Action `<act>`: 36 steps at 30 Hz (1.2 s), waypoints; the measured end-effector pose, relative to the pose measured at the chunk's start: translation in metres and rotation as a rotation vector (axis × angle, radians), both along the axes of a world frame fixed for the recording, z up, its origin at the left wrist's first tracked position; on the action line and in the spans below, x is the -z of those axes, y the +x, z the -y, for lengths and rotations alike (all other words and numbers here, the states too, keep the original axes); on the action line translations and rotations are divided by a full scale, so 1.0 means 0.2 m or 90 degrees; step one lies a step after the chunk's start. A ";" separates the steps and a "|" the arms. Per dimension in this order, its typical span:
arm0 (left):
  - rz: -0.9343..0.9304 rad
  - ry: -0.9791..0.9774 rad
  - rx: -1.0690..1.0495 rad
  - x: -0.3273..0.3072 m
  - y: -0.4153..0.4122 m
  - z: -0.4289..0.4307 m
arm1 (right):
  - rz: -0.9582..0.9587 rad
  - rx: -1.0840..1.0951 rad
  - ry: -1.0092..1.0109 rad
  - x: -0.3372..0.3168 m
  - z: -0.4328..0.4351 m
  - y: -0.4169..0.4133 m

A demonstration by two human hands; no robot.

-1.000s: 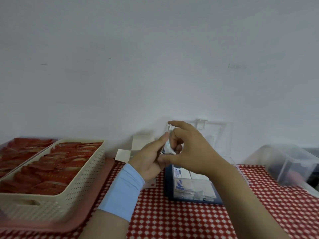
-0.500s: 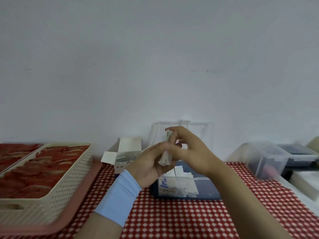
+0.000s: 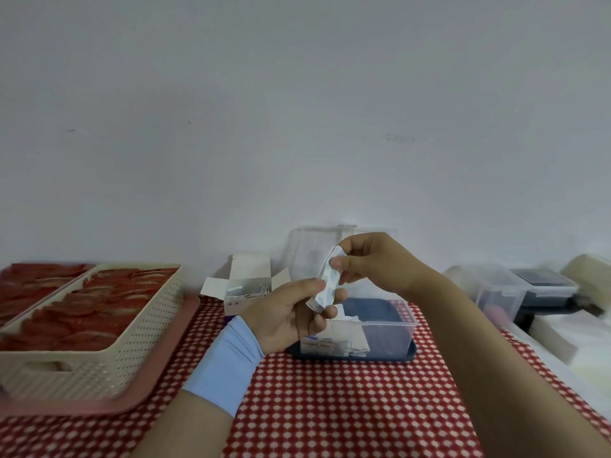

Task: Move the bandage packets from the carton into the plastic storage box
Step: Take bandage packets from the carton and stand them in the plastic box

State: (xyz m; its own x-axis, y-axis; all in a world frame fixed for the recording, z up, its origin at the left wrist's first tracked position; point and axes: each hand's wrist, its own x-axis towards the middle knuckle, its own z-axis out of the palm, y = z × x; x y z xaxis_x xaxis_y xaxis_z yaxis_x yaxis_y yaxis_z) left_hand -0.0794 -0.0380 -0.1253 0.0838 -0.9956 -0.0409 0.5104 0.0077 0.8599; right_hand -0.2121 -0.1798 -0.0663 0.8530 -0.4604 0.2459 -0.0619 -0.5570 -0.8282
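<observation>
Bandage packets (image 3: 325,283), a small stack held nearly upright above the plastic storage box (image 3: 390,337). The left hand (image 3: 287,320) grips the lower end between thumb and curled fingers; the right hand (image 3: 373,262) pinches the top. More packets lie inside the box. The open carton (image 3: 246,287) stands just beside it, to its left.

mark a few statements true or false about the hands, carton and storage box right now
1. The left hand and right hand both grip the bandage packets in the air. True.
2. The plastic storage box is empty. False: stored packets already lie in its left part.
3. The carton stands open, left of the storage box. True.
4. The cream basket sits right of the storage box. False: it is at the far left, on a pink tray.
</observation>
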 end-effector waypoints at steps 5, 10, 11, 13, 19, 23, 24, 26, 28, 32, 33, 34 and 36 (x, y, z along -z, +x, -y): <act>0.068 0.048 0.003 -0.02 -0.04 -0.06 | 0.001 -0.006 0.014 -0.03 -0.03 -0.02; 0.556 0.159 -0.184 -0.14 -0.05 -0.04 | -0.044 0.026 -0.038 -0.07 -0.02 -0.05; 0.642 0.146 -0.233 -0.17 -0.05 -0.02 | -0.047 0.033 -0.046 -0.08 -0.01 -0.06; 0.690 0.102 -0.296 -0.20 -0.08 0.03 | -0.049 0.047 -0.054 -0.09 -0.01 -0.06; 0.601 0.091 -0.311 -0.21 -0.12 0.13 | -0.020 0.102 -0.006 -0.07 0.04 -0.06; 0.568 0.087 -0.305 -0.18 -0.11 0.18 | -0.021 0.079 0.207 -0.03 0.08 -0.08; 0.565 0.086 -0.300 -0.17 -0.11 0.19 | -0.036 0.065 0.249 -0.02 0.09 -0.09; 0.567 0.083 -0.291 -0.15 -0.12 0.22 | -0.061 0.047 0.298 0.00 0.11 -0.09; 0.601 0.090 -0.285 -0.13 -0.12 0.25 | -0.086 0.058 0.271 0.02 0.14 -0.09; 0.639 0.105 -0.268 -0.05 -0.09 0.31 | -0.133 0.069 0.180 0.07 0.19 -0.09; 0.644 0.102 -0.267 -0.04 -0.09 0.32 | -0.140 0.070 0.164 0.08 0.20 -0.09; 0.648 0.103 -0.265 -0.03 -0.09 0.33 | -0.146 0.074 0.153 0.09 0.21 -0.08; 0.654 0.113 -0.250 -0.01 -0.08 0.35 | -0.155 0.098 0.137 0.12 0.24 -0.07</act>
State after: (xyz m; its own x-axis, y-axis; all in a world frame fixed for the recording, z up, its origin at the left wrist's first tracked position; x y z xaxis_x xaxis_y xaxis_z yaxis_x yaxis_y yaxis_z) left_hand -0.0944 -0.1078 -0.1227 0.4672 -0.8795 0.0901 -0.4554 -0.1521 0.8772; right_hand -0.2264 -0.2268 -0.0902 0.7915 -0.6069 -0.0721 -0.3409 -0.3405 -0.8763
